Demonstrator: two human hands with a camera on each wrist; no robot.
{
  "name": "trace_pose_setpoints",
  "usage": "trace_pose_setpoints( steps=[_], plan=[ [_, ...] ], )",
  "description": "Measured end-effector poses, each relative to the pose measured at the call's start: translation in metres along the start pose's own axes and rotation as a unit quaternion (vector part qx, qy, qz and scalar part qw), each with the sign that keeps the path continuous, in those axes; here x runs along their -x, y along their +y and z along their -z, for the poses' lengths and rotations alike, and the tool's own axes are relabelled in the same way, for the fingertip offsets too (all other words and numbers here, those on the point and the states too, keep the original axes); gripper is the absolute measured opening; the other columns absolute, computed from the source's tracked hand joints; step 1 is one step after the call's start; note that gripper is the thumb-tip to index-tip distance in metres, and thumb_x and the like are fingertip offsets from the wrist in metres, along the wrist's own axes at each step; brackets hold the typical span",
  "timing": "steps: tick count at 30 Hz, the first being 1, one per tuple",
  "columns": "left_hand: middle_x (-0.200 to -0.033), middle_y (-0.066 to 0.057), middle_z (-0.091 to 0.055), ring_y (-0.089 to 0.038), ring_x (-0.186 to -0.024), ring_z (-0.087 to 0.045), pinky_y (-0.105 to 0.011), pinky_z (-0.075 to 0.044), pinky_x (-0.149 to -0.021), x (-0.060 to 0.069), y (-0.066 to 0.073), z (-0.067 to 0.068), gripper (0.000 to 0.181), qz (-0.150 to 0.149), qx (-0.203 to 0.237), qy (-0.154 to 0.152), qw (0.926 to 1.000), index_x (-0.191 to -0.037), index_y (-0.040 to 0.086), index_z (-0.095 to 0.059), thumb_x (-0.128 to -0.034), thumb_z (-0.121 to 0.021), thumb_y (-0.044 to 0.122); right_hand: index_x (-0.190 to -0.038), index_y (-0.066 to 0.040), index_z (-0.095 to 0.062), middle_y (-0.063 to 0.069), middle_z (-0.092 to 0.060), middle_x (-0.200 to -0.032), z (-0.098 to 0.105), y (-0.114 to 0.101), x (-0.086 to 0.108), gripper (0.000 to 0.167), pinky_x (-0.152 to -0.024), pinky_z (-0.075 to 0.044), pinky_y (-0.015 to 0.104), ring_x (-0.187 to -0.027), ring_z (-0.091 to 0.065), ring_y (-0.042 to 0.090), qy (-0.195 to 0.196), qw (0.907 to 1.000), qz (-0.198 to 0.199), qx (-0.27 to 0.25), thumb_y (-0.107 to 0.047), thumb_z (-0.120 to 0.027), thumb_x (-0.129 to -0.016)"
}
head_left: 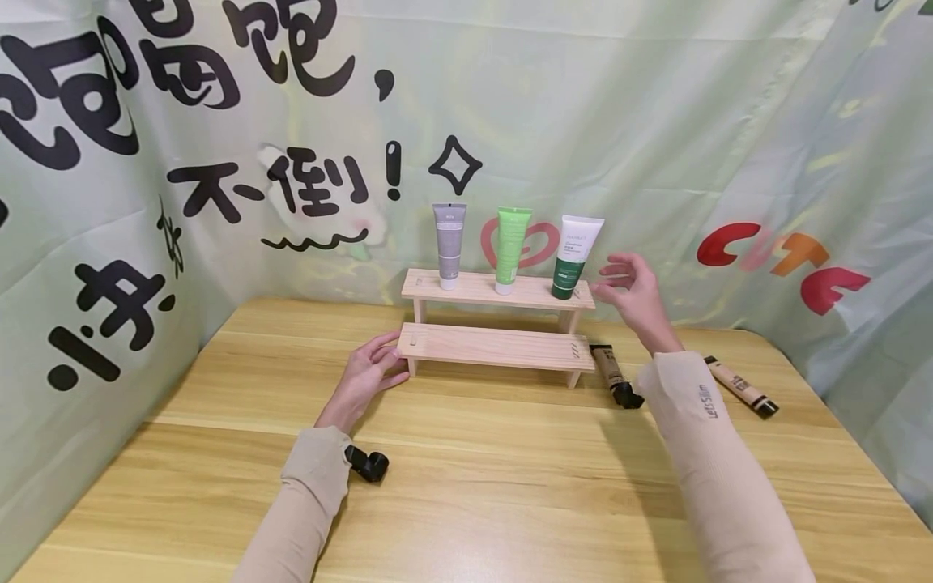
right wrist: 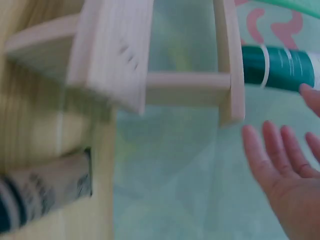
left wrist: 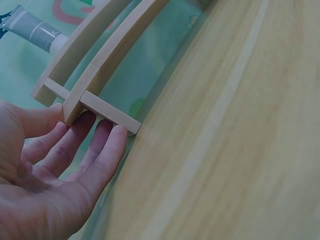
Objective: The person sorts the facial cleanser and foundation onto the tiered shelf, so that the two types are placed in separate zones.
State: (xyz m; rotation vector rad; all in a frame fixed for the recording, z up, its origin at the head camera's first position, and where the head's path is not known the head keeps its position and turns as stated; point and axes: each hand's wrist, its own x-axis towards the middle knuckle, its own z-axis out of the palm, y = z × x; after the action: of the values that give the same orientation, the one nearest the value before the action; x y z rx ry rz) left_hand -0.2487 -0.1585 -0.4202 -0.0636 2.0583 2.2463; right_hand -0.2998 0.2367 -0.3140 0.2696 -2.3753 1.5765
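A two-step wooden display stand (head_left: 496,346) sits on the table, its left end held by my left hand (head_left: 364,374). In the left wrist view, the thumb and fingertips of that hand (left wrist: 65,165) bend about the lower step's end and leg. Three squeeze tubes stand on their caps along the upper step: a grey-purple tube (head_left: 449,243), a bright green tube (head_left: 513,247) and a white and dark green tube (head_left: 576,255). My right hand (head_left: 632,295) is just right of the last tube, fingers spread loosely, holding nothing.
A beige tube with a black cap (head_left: 612,368) lies by the stand's right end, partly near my right sleeve. Another beige tube (head_left: 739,387) lies farther right on the table (head_left: 466,486). A printed cloth (head_left: 656,121) hangs behind and at both sides.
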Motion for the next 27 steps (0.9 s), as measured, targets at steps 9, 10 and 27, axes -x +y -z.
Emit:
trace_pose_setpoints(
  steps=[9, 10, 27],
  plan=[
    [-0.134, -0.024, -0.054, -0.021, -0.104, -0.062, -0.034, -0.059, -0.092, 0.002, 0.001, 0.001, 0.046, -0.001, 0.001, 0.0, 1.0, -0.153, 0.001, -0.04, -0.108, -0.044, 0.0, -0.143, 0.017, -0.036, 0.037, -0.047, -0.132, 0.021, 0.026, 0.02, 0.052, -0.077, -0.061, 0.022, -0.09, -0.058, 0.009, -0.095, 0.9909, -0.087, 0.038, 0.006, -0.059, -0.098],
    [-0.134, -0.024, -0.054, -0.021, -0.104, -0.062, -0.034, -0.059, -0.092, 0.001, 0.001, 0.001, 0.045, 0.0, 0.002, -0.001, 1.0, -0.153, 0.001, -0.04, -0.108, -0.044, 0.0, -0.143, 0.018, -0.036, 0.037, -0.047, -0.132, 0.022, 0.029, 0.023, 0.052, -0.079, -0.062, 0.026, -0.09, -0.058, 0.009, -0.104, 0.9892, -0.093, 0.043, 0.006, -0.058, -0.098],
    [-0.135, -0.024, -0.055, -0.024, -0.107, -0.06, -0.034, -0.059, -0.092, 0.0, 0.0, 0.0, 0.045, -0.004, 0.001, -0.002, 1.0, -0.153, 0.001, -0.041, -0.1079, -0.045, 0.001, -0.136, 0.02, -0.037, 0.034, -0.052, -0.118, 0.03, 0.063, 0.043, 0.052, -0.065, -0.06, 0.027, -0.078, -0.061, 0.014, -0.177, 0.9703, -0.15, 0.07, 0.008, -0.062, -0.092]
  ],
)
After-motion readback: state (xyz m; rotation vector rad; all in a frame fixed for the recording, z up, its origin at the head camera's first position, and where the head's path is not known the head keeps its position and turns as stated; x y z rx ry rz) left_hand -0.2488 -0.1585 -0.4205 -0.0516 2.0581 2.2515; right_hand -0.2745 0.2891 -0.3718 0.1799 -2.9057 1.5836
